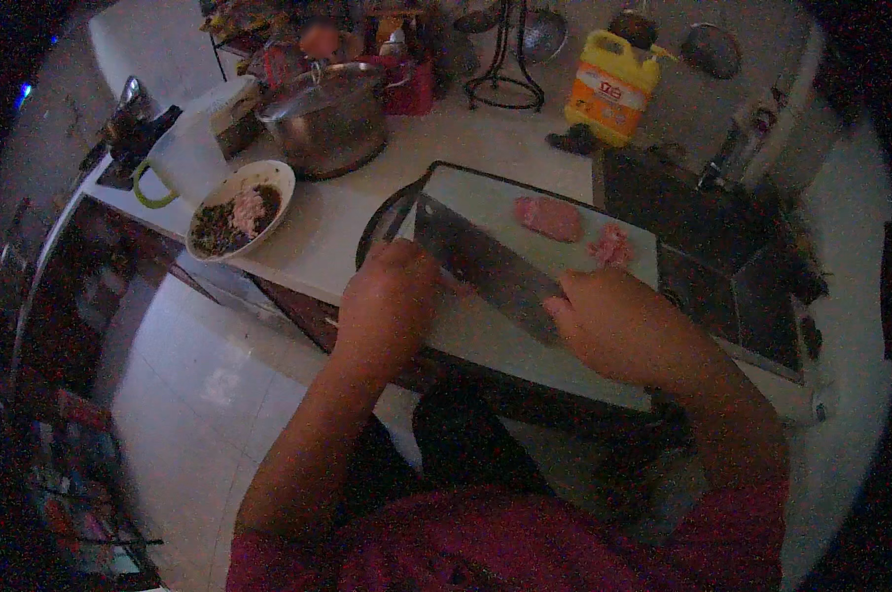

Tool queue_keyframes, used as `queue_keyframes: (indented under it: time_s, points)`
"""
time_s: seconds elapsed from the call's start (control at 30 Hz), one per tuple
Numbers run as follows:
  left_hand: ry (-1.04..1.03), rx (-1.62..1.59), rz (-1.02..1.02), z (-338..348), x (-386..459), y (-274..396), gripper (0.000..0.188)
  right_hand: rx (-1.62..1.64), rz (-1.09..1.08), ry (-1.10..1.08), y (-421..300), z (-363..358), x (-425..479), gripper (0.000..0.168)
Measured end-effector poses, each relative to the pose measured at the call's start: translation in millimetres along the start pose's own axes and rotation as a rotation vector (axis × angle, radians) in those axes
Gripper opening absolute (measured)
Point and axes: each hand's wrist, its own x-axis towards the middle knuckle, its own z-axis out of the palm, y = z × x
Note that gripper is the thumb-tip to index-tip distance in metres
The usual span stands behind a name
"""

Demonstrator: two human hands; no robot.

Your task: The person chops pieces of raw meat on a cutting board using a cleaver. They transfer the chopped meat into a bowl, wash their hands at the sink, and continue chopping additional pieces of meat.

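My right hand (pixel 601 318) grips a broad cleaver (pixel 490 266), whose handle is hidden in the fist. The wide steel blade slants across a pale cutting board (pixel 608 374), from the right hand up to the far left. Beside the blade's left end, my left hand (pixel 394 288) has its fingers curled down. A small pinkish piece of meat (pixel 458 286) shows between those fingers and the blade; what the fingers grasp is hidden. Farther back on the board lie a slab of pink raw meat (pixel 548 218) and a small heap of chopped meat (pixel 612 246).
Left of the board, a white bowl (pixel 287 177) holds minced meat and dark chopped greens. Behind it are a translucent pitcher (pixel 194 152) and a lidded steel pot (pixel 335 126). A yellow jug (pixel 616 89) stands at the back, near the dark stovetop (pixel 693 277) on the right.
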Motion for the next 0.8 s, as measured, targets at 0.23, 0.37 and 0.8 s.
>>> queue_keyframes:
  time_s: [0.23,0.37,0.8]
  points:
    - [0.112,-0.166,-0.084,-1,-7,-1,0.018,0.108,0.115,-0.025,-1,3,-11,0.034]
    - [0.103,-0.106,0.055,-6,-6,0,0.018,0.028,-0.009,0.041,8,10,-14,0.033]
    - [-0.035,-0.226,0.298,21,-3,-7,0.018,0.107,0.024,0.121,10,25,-8,0.033]
